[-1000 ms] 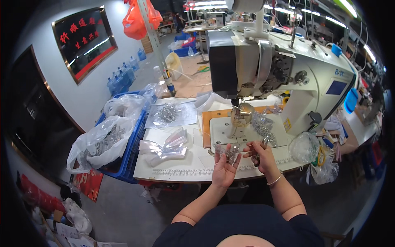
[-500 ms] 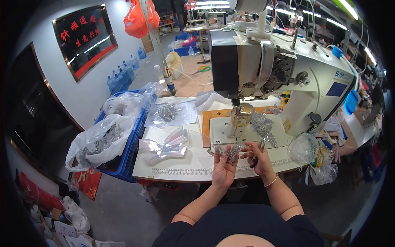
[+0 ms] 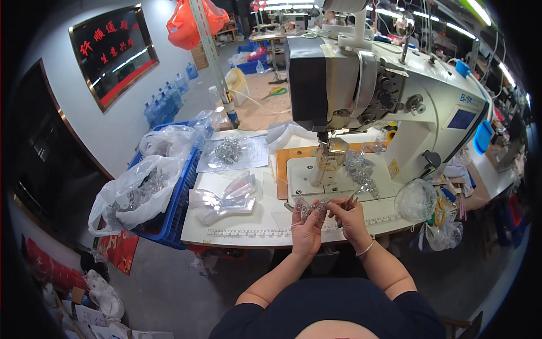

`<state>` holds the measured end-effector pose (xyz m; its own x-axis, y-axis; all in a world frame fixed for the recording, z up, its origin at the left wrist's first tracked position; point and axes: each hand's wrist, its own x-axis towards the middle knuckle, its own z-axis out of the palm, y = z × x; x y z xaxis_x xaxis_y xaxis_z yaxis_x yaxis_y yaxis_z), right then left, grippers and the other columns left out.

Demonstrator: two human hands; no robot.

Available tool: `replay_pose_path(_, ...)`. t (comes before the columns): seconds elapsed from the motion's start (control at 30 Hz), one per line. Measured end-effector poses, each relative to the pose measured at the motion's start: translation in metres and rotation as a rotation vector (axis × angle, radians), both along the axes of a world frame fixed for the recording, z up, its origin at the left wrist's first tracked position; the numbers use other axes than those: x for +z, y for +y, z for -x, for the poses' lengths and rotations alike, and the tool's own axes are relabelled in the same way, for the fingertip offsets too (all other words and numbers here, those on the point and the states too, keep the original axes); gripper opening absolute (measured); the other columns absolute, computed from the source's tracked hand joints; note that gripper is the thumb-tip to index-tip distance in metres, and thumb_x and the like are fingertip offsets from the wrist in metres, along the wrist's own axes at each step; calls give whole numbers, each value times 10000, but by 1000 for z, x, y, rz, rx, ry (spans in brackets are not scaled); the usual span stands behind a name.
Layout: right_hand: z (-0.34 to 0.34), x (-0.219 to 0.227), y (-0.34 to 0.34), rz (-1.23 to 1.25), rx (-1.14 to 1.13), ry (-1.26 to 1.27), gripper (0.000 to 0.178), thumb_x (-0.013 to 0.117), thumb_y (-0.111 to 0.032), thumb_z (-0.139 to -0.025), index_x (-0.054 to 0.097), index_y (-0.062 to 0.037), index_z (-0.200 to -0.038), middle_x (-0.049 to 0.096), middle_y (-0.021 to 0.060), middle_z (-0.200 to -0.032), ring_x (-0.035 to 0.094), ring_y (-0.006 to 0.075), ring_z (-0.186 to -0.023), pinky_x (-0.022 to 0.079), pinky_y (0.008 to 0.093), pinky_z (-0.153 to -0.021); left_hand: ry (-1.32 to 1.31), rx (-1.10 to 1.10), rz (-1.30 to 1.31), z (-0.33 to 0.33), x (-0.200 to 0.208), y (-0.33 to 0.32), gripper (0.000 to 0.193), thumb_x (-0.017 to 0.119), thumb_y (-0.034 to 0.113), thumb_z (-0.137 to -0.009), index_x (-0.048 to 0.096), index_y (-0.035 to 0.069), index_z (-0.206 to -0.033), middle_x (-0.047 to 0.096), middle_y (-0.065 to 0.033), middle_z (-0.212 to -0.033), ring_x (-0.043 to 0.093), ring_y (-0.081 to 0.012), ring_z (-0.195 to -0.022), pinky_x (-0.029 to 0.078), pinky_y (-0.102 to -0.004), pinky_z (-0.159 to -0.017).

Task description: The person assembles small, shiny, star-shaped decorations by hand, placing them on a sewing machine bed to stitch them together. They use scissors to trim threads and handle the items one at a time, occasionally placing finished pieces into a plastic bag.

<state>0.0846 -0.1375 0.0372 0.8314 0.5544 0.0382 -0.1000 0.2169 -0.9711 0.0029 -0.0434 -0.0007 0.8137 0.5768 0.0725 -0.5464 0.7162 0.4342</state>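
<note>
A sparkly, clear-and-silver beaded trim piece [image 3: 304,208] is pinched in my left hand [image 3: 306,236], in front of the sewing machine's needle area. My right hand [image 3: 352,222] is closed, its thumb and fingertips meeting the right end of that piece. Small dark thread snips [image 3: 350,201] are tucked in the right hand, mostly hidden by the fingers. Just beyond the hands stands the post of a white sewing machine [image 3: 326,175], with more sparkly trim [image 3: 361,171] heaped to its right.
Shiny clear plastic strips [image 3: 226,198] lie on the white table, left of the hands. Behind them, silver beaded pieces [image 3: 227,151] rest on a paper sheet. A blue basket [image 3: 179,212] with plastic bags stands at the left edge. A clear round bag [image 3: 416,202] sits at right.
My right hand has moved left and closed in on the beaded piece; its fingers were spread before. My left thumb now presses over the piece, and the snips have turned within the right hand.
</note>
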Motion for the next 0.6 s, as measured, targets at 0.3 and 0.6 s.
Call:
replay_pose_path(0.3, 6, -16, 3, -173, -14, 199, 218, 585, -238, -928, 613, -22, -941, 658, 77, -833, 598, 102, -631, 375, 181, -455, 19, 0, 109, 1, 4, 3, 409, 538, -29, -896, 436, 181, -1233, 555, -96, -1194, 572, -211, -1072, 507, -349, -931)
replay_pose_path(0.6, 2, -23, -5, -158, 33, 224, 248, 605, -256, -917, 629, -18, -985, 636, 64, -871, 583, 104, -645, 387, 181, -488, 69, 41, 91, 0, 0, 8, 381, 551, -57, -881, 453, 142, -1191, 587, -107, -1143, 599, -215, -1035, 537, -366, -877)
